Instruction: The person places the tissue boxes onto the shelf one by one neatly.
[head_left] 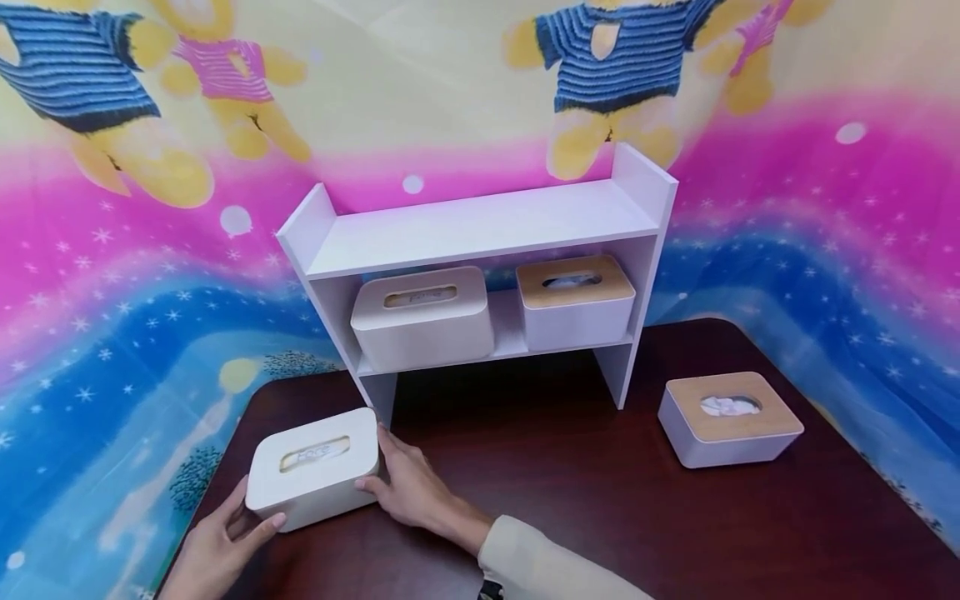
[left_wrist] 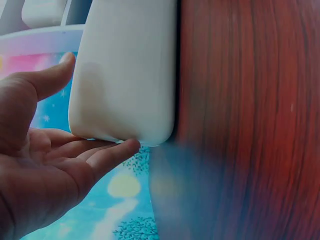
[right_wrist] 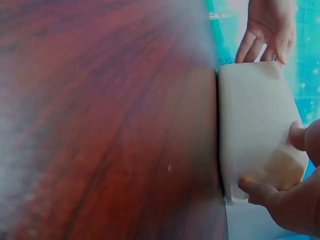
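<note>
A cream tissue box [head_left: 330,500] with a slotted lid sits on the dark wooden table at the left, lettering visible inside its slot. My left hand [head_left: 225,537] touches its left end; in the left wrist view the fingers [left_wrist: 115,155] reach fairly straight along that end, and the thumb stands off the side. At the opposite end, my right hand [head_left: 416,487] grips the box, its thumb against the front side. The right wrist view shows the box [right_wrist: 255,120] between both hands, with part of the right hand [right_wrist: 295,200] cut off by the frame.
A white two-tier shelf [head_left: 480,229] stands behind. On its lower tier are another cream tissue box [head_left: 427,333] at left and a white wood-topped one [head_left: 577,317] at right. Another wood-topped tissue box [head_left: 731,425] lies on the table's [head_left: 570,500] right side.
</note>
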